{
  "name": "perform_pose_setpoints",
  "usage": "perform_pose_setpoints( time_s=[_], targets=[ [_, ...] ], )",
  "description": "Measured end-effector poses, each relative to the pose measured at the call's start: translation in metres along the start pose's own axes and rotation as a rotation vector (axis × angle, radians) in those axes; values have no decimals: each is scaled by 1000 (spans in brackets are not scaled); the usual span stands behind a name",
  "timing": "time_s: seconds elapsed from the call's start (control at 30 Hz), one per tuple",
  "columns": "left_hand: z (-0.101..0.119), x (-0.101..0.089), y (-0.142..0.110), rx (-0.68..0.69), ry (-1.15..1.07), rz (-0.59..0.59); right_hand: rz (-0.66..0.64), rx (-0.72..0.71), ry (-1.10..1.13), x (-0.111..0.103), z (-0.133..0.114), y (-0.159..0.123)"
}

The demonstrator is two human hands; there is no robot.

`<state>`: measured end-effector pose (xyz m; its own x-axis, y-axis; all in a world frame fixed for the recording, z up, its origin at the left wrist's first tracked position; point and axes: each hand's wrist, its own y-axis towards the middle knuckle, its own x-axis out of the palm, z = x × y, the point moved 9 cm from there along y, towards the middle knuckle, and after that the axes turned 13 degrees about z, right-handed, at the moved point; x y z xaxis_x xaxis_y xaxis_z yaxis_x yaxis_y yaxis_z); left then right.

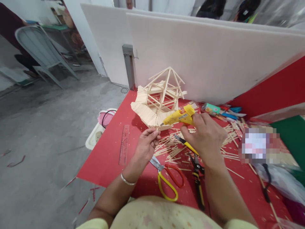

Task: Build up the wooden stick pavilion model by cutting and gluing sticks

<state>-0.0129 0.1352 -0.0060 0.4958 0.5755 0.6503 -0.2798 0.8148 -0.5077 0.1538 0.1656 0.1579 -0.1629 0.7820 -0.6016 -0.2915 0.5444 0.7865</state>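
Observation:
My right hand (207,135) is wrapped round a yellow hot glue gun (177,116), whose nozzle points left and down at the near edge of a wooden stick model (164,95). The model has an open pointed frame on top and flared skirts of closely laid sticks. My left hand (149,141) is closed in a pinch at that near edge, just below the nozzle; whatever lies between its fingertips is too small to make out. Below the hands are scissors (166,178) with red and yellow handles, black-and-yellow pliers (197,181) and a yellow utility knife (187,144).
Loose sticks (171,149) are scattered over the red table (102,162). A clear ruler (124,144) lies to the left. White boards (202,60) stand behind the model. Packets and a green tube (212,108) lie at the back right. A chair (40,47) stands beyond.

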Motion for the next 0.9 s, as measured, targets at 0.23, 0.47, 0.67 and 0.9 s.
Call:
perform_pose_setpoints(
  time_s=[0.23, 0.47, 0.67, 0.9],
  targets=[
    [6, 4, -7, 7, 4, 7, -463, 332, -1, 18, 88, -82],
    [-19, 8, -14, -64, 72, -72, -841, 705, -135, -7, 152, -202],
    [-123, 31, -62, -328, 236, -311, -839, 862, -91, -18, 164, -257],
    [-154, 48, -103, -495, 303, -309, -595, 713, -189, -57, 166, -243]
  ],
)
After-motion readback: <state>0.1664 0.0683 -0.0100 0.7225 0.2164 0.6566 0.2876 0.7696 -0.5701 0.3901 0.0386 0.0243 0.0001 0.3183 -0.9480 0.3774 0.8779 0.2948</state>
